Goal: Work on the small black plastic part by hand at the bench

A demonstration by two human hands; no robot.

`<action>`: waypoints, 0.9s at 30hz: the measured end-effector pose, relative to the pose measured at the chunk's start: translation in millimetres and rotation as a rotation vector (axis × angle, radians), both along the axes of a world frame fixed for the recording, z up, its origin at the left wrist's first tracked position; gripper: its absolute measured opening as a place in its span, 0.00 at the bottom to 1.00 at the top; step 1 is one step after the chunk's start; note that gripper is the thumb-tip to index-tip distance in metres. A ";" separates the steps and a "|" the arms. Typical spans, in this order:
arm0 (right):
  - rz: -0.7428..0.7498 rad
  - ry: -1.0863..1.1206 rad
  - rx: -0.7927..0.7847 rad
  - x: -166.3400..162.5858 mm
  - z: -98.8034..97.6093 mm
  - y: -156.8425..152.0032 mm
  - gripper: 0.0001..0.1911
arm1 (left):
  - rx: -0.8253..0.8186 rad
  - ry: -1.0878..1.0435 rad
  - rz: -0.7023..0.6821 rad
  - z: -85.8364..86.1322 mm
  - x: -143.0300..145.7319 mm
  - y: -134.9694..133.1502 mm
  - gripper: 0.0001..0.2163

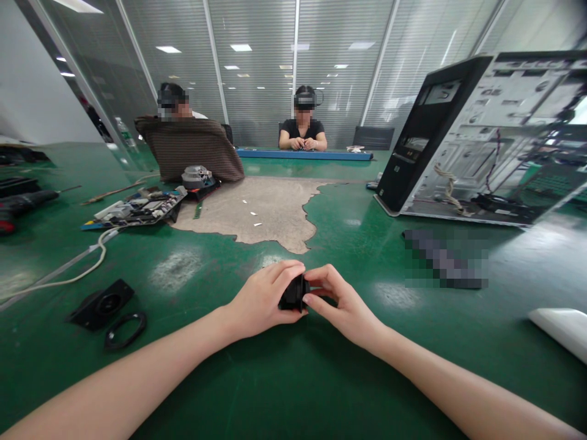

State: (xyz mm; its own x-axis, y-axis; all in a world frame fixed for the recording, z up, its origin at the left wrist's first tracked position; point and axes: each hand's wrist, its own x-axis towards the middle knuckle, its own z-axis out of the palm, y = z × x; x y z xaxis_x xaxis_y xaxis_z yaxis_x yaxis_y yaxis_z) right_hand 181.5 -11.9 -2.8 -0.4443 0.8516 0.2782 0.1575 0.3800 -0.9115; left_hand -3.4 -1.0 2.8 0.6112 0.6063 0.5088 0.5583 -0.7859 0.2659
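Part (290, 297): blk, boxy, plastic-looking; thin flange (302, 294) upright, facing R, long axis unclear. We've got it above smooth green table (257, 391): L hand (257, 299) curled round, R hand (351, 311) part-closed, fingertips gripping flange side.

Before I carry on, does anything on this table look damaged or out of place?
Yes: beyond the black part between the left hand and right hand, a large ragged-edged beige patch interrupts the green tabletop, as if its covering had torn away. Small white scraps lie on it.
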 end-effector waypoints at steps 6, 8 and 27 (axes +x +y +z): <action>0.003 -0.026 -0.022 0.4 1.6 -0.9 0.16 | -0.016 -0.006 -0.003 -0.7 -0.3 0.2 0.27; 0.023 -0.031 0.004 0.5 2.0 -2.1 0.14 | -0.016 -0.001 -0.003 -0.8 -0.5 0.0 0.27; 0.025 -0.032 0.019 -0.2 3.2 -3.0 0.15 | -0.013 -0.004 -0.002 -0.5 -0.5 -0.1 0.27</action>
State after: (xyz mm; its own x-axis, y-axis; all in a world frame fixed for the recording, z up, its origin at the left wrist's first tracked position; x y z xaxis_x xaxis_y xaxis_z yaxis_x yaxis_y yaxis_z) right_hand 181.3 -14.8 0.4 -0.4741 0.8349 0.2795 0.1764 0.4011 -0.8989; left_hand -3.9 -1.2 2.3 0.6101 0.6118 0.5035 0.5555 -0.7834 0.2787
